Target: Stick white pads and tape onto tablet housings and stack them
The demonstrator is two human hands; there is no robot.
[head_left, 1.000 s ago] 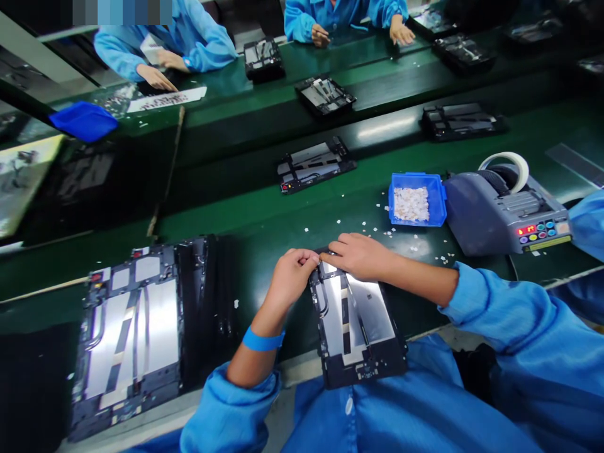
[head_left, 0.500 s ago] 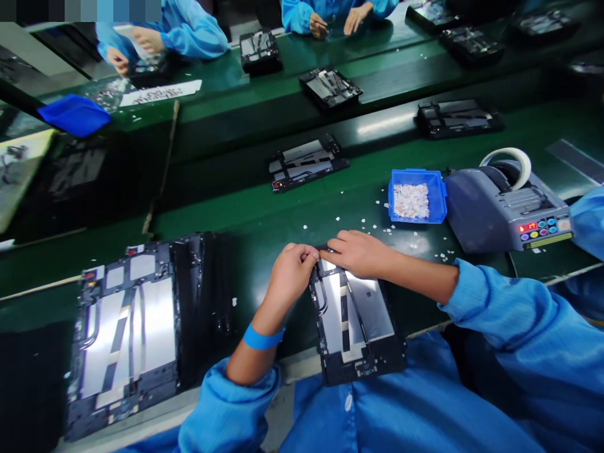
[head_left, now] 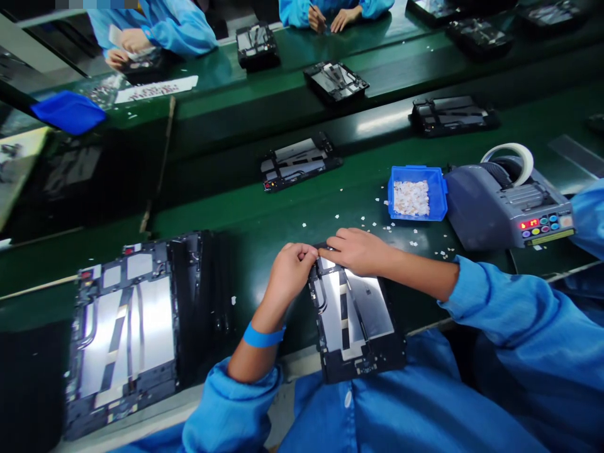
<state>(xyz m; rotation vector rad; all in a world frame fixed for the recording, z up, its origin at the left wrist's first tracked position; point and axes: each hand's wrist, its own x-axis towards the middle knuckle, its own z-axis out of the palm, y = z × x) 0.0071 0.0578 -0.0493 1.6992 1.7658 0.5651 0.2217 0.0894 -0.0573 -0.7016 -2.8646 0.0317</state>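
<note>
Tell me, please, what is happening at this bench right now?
A person in a blue smock works at a green bench. Both hands meet at the far edge of an open tablet chassis: the left hand pinches at its top corner, the right hand rests beside it. A blue tray of small white pieces and a tape dispenser stand nearby. Co-workers sit across.

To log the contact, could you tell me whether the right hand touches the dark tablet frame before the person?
Touching: in the head view the right hand rests on the dark tablet frame's far edge.
</note>
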